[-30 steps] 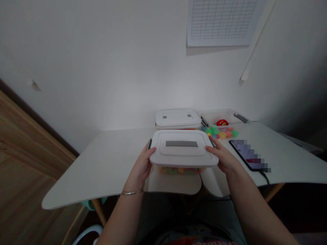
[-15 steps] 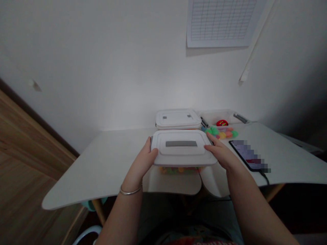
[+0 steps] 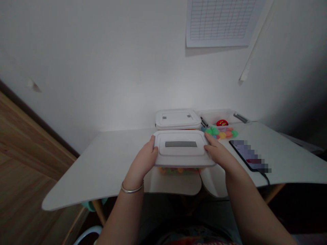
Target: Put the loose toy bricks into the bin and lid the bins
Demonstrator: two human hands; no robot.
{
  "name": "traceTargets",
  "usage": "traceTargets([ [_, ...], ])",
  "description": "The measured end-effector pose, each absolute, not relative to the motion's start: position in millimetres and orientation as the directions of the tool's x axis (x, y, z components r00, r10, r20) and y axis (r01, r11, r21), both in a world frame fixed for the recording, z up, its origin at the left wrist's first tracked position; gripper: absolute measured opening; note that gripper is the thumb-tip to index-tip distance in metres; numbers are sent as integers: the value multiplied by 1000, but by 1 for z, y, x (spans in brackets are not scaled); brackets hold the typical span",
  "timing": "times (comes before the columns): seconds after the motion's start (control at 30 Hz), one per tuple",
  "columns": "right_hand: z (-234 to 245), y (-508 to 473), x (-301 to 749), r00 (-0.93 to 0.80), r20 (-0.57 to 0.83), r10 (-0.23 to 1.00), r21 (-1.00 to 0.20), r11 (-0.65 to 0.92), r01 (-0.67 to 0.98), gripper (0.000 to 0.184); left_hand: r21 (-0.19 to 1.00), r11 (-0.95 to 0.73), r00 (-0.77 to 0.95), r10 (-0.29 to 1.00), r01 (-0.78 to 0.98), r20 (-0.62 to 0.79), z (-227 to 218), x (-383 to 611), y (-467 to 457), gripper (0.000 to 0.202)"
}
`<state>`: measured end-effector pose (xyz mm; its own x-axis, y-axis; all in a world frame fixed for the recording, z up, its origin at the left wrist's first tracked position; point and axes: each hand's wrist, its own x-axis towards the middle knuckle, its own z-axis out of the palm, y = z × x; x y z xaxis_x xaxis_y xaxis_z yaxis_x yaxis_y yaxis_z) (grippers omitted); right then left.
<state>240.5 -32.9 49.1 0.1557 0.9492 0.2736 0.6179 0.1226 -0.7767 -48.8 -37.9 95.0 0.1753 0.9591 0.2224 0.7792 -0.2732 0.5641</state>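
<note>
A white lidded box (image 3: 182, 149) with a grey strip on its lid sits at the near edge of the white table (image 3: 107, 163); coloured pieces show through its front wall. My left hand (image 3: 143, 163) presses against the box's left end, thumb on the lid's corner. My right hand (image 3: 219, 154) clasps the right end, fingers curled over the lid edge. A second white lidded box (image 3: 178, 119) stands just behind it.
A heap of coloured pieces (image 3: 221, 132) lies to the right of the boxes, with a red object (image 3: 222, 123) in an open white tray (image 3: 219, 115) behind. A dark phone (image 3: 251, 156) with a cable lies on the right. A gridded sheet (image 3: 219, 22) hangs on the wall.
Both hands have slid up from the box's sides onto the lid's ends, closing tighter on it. The box has barely shifted.
</note>
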Motion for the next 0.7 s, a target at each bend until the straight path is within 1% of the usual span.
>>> traceTargets([
  [0.1,52,-35,237,142,288,947,-741,126,660,69,538,-218,161,975,814,152,102,-42,-39,59],
  [0.27,57,-38,231,138,280,950,-695,102,711,65,493,-186,132,981,850,141,105,-37,-40,58],
  [0.43,55,-37,234,134,293,947,-736,134,663,63,468,-195,123,976,862,181,101,-39,-39,56],
  [0.53,49,-33,237,150,296,943,-803,160,574,62,423,-240,126,952,874,280,101,-39,-44,51],
  [0.63,45,-30,231,185,275,943,-868,161,470,62,350,-238,58,888,906,455,104,-30,-59,45],
  [0.67,45,-31,226,196,262,945,-886,155,438,62,327,-269,70,857,906,511,105,-24,-66,44],
  [0.7,45,-32,220,200,246,948,-901,148,408,62,297,-327,123,831,897,543,106,-17,-72,43],
])
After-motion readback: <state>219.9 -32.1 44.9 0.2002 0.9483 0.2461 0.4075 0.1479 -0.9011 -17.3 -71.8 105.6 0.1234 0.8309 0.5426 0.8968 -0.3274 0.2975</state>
